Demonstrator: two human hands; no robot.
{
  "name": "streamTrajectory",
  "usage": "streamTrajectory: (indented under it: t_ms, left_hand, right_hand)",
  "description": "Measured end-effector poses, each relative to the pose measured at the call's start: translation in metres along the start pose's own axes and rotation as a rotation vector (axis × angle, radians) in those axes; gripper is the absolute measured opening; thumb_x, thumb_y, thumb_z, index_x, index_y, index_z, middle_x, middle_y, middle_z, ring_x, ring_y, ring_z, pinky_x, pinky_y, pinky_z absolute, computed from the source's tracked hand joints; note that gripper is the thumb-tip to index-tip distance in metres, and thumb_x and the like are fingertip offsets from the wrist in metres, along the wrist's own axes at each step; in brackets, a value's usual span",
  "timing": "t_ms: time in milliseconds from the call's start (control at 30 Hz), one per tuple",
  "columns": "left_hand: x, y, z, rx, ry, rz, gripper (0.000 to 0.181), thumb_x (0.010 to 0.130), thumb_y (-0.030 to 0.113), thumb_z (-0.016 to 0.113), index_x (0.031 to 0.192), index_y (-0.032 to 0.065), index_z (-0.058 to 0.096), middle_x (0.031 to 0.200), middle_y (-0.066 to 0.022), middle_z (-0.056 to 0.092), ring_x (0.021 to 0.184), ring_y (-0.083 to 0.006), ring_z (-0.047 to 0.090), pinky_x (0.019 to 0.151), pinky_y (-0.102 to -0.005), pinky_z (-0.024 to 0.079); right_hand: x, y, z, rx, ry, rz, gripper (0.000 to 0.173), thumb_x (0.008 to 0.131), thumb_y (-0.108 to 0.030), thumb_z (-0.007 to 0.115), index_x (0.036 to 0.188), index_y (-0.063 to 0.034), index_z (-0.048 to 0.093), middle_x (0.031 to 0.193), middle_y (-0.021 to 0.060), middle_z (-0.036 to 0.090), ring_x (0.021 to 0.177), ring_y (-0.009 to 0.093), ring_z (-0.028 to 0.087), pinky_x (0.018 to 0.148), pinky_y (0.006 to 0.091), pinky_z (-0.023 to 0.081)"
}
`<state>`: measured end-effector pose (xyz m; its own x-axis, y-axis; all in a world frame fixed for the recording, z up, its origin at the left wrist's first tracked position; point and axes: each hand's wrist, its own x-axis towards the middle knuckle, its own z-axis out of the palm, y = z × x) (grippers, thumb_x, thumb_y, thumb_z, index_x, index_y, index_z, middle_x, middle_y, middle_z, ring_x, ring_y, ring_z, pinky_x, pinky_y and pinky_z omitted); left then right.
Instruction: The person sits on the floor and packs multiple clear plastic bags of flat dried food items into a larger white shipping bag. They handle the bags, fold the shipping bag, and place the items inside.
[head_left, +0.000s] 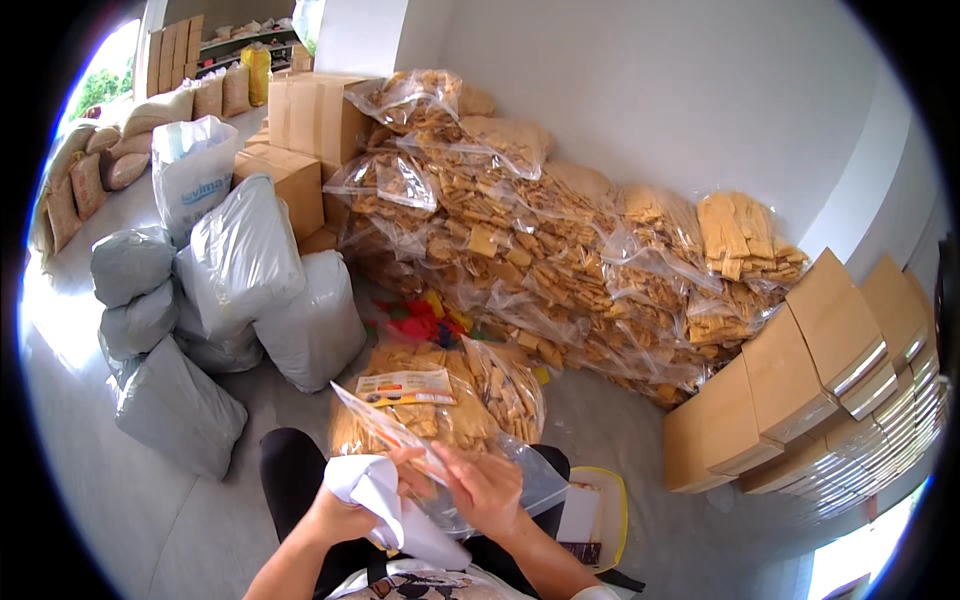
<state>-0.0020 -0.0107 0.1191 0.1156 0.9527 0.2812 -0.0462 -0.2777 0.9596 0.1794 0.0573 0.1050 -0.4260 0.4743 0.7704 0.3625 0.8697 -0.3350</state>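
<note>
My left hand (352, 510) is closed on a curled white paper strip (397, 517), and its fingertips touch a printed card (397, 427). The near end of that card is pinched by my right hand (480, 484). Between my knees, just beyond the hands, lies a clear plastic bag (450, 424) filled with flat tan pieces. Another printed label card (405, 388) rests on top of this bag. A second clear bag (514, 390) of tan pieces stands against its right side. Part of the clear plastic spreads under my right wrist.
A yellow-rimmed bin (622, 517) holding papers stands by my right knee. Grey plastic sacks (240, 255) are piled at the left, near cardboard boxes (300, 120). Many clear bags of tan pieces (525, 240) are heaped along the wall. Stacked cartons (750, 405) stand at the right.
</note>
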Motion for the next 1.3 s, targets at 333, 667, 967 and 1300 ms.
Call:
streamTrajectory:
  t_ms: [333,667,967,1300]
  left_hand:
    - [0.007,-0.020,0.007,0.167,0.373,-0.080,0.011,0.072,0.007,0.073,0.078,0.0012,0.065,0.070,-0.0040,0.064,0.063,-0.0110,0.059,0.057,-0.0250,0.046]
    - [0.001,-0.012,0.004,0.020,0.500,-0.279,0.011,0.073,0.001,0.070,0.078,-0.0003,0.060,0.067,-0.0026,0.060,0.055,-0.0071,0.053,0.048,-0.0221,0.042]
    - [0.001,0.001,0.008,-0.088,0.491,-0.292,0.011,0.072,-0.001,0.069,0.077,0.0005,0.059,0.066,-0.0025,0.059,0.050,-0.0064,0.051,0.041,-0.0209,0.038]
    - [-0.004,-0.021,0.009,0.166,0.369,-0.091,0.013,0.066,-0.004,0.063,0.079,-0.0002,0.061,0.071,-0.0040,0.062,0.066,-0.0120,0.059,0.060,-0.0251,0.047]
  right_hand:
    - [0.005,-0.008,0.008,-0.095,-0.146,-0.085,0.043,0.069,-0.006,0.066,0.112,-0.0051,0.061,0.092,0.0077,0.067,0.066,0.015,0.063,0.056,0.0254,0.050]
    - [-0.001,-0.003,0.012,-0.168,-0.159,-0.162,0.048,0.075,-0.010,0.056,0.123,-0.0044,0.053,0.112,0.0133,0.060,0.082,0.015,0.064,0.063,0.0246,0.050]
    - [-0.001,-0.012,0.014,0.066,-0.164,-0.027,0.043,0.073,-0.005,0.064,0.115,-0.0014,0.057,0.103,0.0110,0.063,0.078,0.018,0.064,0.063,0.0279,0.051]
    - [0.013,-0.023,-0.008,0.377,-0.210,0.379,0.019,0.081,-0.010,0.064,0.098,-0.0027,0.064,0.086,0.0113,0.064,0.072,0.025,0.063,0.062,0.0303,0.051]
